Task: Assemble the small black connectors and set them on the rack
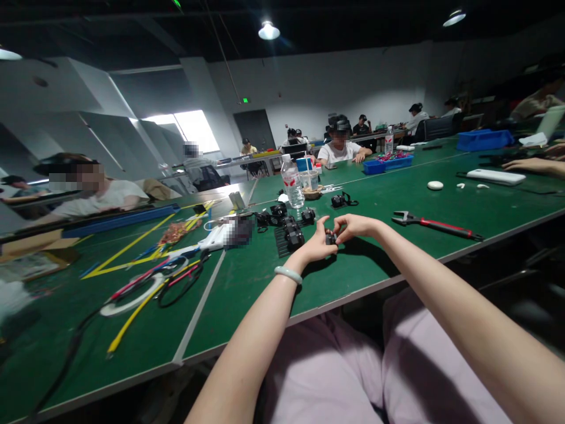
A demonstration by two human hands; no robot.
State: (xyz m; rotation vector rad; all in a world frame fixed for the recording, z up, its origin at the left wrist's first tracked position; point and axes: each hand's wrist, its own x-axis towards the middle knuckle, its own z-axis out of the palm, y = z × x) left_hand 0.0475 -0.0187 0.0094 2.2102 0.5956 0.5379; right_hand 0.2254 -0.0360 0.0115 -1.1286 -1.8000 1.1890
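Between the left hand (316, 244) and the right hand (354, 225) lies 1 small black part (331, 239), pinched in the fingertips of both above the green table (260, 288).

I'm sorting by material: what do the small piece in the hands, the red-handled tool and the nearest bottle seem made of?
Small piece: perhaps plastic, being dark; mostly hidden, finish unclear.
Red-handled tool: silvery head suggests metal; coloured handle, perhaps plastic.
Nearest bottle: likely clear plastic, transparent with glossy highlights.

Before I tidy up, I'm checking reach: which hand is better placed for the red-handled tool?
Likely the right hand: it is nearer the tool, on that side; the left hand is farther.
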